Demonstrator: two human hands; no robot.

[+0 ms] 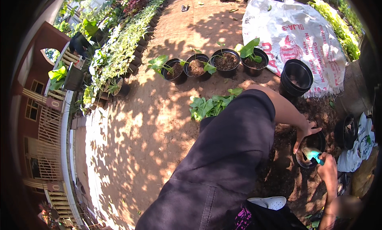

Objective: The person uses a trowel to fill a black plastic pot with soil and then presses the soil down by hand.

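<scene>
Head view: your left hand (305, 132) grips the rim of a black pot (310, 148) on dark soil, fingers curled. Your right hand (328, 168) closes round a teal trowel (312, 153), blade inside the pot. Loose green cuttings (211, 104) lie nearby on dirt.

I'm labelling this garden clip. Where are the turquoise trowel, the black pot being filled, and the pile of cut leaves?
turquoise trowel (312, 153), head view, on its blade.
black pot (320, 138), head view, on its far inner wall.
pile of cut leaves (209, 105), head view, on the middle leaves.
</scene>
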